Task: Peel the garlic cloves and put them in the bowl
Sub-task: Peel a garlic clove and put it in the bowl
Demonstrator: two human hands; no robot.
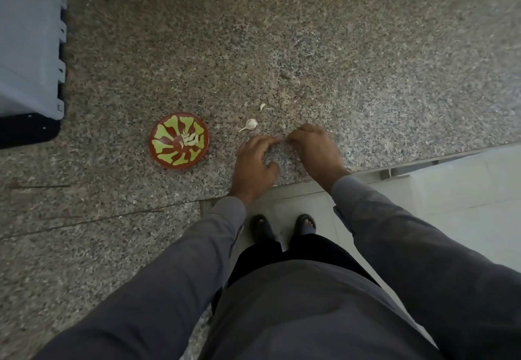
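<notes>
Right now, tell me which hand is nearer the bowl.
Left. The left hand sits just right of the bowl in the picture, a short gap between them. The right hand lies farther right, beyond the left.

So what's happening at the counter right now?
A person stands at the granite counter, left hand and right hand meeting fingertip to fingertip, apparently working a garlic clove too hidden to see. Peeled cloves lie in the red and green bowl; a garlic piece waits beside it.
</notes>
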